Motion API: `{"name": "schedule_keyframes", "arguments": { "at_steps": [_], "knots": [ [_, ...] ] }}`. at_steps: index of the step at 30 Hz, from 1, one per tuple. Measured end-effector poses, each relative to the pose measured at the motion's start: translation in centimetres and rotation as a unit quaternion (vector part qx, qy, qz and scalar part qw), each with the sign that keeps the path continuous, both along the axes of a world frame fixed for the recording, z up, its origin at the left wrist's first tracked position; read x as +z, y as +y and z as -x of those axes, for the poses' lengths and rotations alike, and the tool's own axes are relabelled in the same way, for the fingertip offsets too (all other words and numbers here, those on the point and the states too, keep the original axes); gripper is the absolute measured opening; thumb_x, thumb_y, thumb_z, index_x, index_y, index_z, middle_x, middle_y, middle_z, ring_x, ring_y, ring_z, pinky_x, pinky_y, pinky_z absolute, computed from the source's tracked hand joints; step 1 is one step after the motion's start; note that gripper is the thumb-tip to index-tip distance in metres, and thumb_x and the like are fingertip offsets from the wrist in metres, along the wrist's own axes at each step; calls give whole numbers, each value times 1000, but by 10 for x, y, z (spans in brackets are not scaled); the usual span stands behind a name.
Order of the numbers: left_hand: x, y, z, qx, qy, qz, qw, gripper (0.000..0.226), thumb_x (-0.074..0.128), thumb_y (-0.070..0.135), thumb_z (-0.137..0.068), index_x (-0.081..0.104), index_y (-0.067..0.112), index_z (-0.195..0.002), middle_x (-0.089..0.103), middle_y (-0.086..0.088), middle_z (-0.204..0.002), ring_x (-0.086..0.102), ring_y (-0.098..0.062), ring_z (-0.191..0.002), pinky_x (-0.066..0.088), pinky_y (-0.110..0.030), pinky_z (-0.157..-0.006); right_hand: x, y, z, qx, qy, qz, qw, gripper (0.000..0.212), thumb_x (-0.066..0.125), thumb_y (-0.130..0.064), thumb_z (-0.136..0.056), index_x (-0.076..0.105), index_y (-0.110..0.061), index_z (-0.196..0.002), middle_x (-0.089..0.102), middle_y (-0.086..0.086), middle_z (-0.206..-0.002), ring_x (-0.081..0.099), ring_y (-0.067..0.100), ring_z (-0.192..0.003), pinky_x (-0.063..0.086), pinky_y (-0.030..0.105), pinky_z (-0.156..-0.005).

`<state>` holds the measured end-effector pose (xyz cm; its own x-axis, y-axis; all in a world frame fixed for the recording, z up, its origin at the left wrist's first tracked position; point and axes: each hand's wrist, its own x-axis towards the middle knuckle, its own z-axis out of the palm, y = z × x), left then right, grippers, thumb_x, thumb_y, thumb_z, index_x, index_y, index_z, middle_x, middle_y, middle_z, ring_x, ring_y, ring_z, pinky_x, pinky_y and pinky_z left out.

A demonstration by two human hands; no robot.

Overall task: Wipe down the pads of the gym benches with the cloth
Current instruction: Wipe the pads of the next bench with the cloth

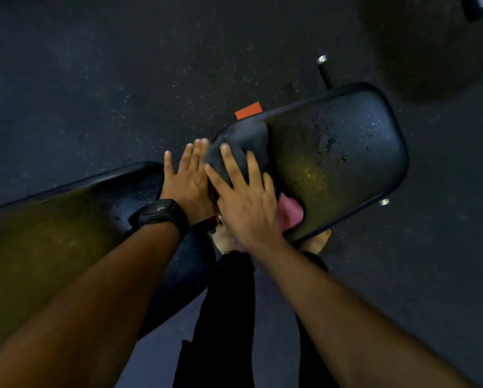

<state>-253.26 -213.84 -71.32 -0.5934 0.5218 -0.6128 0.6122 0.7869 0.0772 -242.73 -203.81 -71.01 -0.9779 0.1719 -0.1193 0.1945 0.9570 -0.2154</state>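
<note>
My two bare forearms reach forward and down from the bottom corners and meet in the middle. Between them I see my dark trouser legs (pixel 229 317) and a bare foot (pixel 317 243) on the floor (pixel 95 79).

My left hand (pixel 187 177) wears a black watch (pixel 162 214) at the wrist. The palm faces down, the fingers are straight and close together, pointing away from me, and it holds nothing. It hovers or rests over the gap between the two pads; I cannot tell whether it touches either one.

My right hand (pixel 243 197) lies just beside it, with its edge overlapping the left. Its fingers are spread wide and pressed flat on a dark cloth (pixel 243 141), not curled around it. The cloth is bunched on the near left corner of the seat pad (pixel 341 163). Under my right palm a pink cloth (pixel 290 212) pokes out at the pad's near edge.

The long back pad (pixel 67 214) runs off to the left under my left forearm. The seat pad is black with scuffs and small specks on its surface.

Beyond the seat pad an orange tag (pixel 248 110) sticks out from its far edge, and a black bar with a metal tip (pixel 323 67) stands behind it. The floor is dark and speckled.
</note>
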Motion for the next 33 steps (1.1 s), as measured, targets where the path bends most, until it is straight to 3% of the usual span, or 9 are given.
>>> {"name": "schedule_keyframes", "arguments": {
  "at_steps": [3, 7, 9, 13, 18, 21, 24, 28, 33],
  "knots": [
    [-1, -1, 3, 12, -13, -14, 1000, 146, 49, 96, -56, -20, 14, -155, -16, -5, -166, -11, -23, -153, -9, -60, -119, 3, 46, 58, 13, -21, -30, 999, 70, 53, -40, -95, 19, -40, -157, 10, 3, -169, 24, 37, -149, 41, 49, -101],
    [4, 7, 3, 35, -61, -43, 997, 154, 62, 90, -51, -22, 13, -154, -17, -2, -166, -10, -19, -153, -4, -58, -121, 15, 88, 36, -216, -6, -5, 976, 71, 56, -40, -93, 24, -41, -156, 13, 4, -168, 25, 37, -149, 41, 52, -104],
    [6, 13, -1, 56, -76, -57, 994, 158, 67, 88, -49, -22, 10, -153, -17, -4, -166, -7, -18, -154, 1, -58, -122, 16, 69, -5, -255, -2, -6, 967, 73, 56, -39, -90, 26, -39, -156, 15, 6, -168, 26, 38, -147, 39, 51, -105],
    [4, 21, -9, 63, -76, -67, 993, 158, 56, 94, -47, -25, 10, -152, -23, -7, -164, -9, -22, -153, 6, -60, -121, 11, 19, -48, -174, -7, 20, 984, 70, 52, -39, -85, 36, -38, -153, 25, 6, -165, 35, 40, -143, 45, 50, -94],
    [4, 29, -2, 8, -51, -63, 997, 159, 48, 100, -41, -22, 13, -154, -26, -5, -163, -16, -22, -152, 4, -57, -122, 14, 81, 27, 25, -21, 6, 999, 72, 58, -36, -90, 28, -43, -155, 13, -1, -169, 25, 36, -149, 41, 48, -99],
    [6, 33, -1, 6, -51, -69, 996, 160, 59, 94, -43, -23, 14, -154, -24, -5, -164, -16, -22, -153, 4, -56, -122, 16, 137, 30, -152, -38, 20, 987, 74, 58, -38, -92, 21, -44, -156, 6, 0, -169, 16, 36, -152, 39, 53, -106],
    [9, 36, 1, 10, -49, -71, 996, 159, 67, 89, -45, -21, 13, -154, -22, -6, -165, -15, -22, -153, 4, -56, -123, 18, 109, -23, -295, -15, 1, 955, 74, 57, -35, -90, 26, -40, -156, 11, 5, -169, 21, 39, -149, 41, 56, -106],
    [11, 39, 4, 4, -37, -80, 996, 157, 75, 80, -48, -15, 11, -156, -14, -8, -166, -8, -23, -154, 8, -54, -123, 9, 26, -53, -204, 9, 23, 979, 61, 50, -36, -93, 37, -38, -152, 27, 6, -165, 35, 43, -143, 45, 53, -94],
    [4, 34, 8, 32, -53, -121, 991, 154, 61, 90, -43, -4, 11, -158, -2, -10, -167, 2, -24, -154, 19, -57, -121, 7, 78, 25, -7, -9, 7, 1000, 69, 52, -35, -94, 23, -44, -155, 10, 0, -169, 21, 36, -150, 39, 51, -103]
  ]
}}
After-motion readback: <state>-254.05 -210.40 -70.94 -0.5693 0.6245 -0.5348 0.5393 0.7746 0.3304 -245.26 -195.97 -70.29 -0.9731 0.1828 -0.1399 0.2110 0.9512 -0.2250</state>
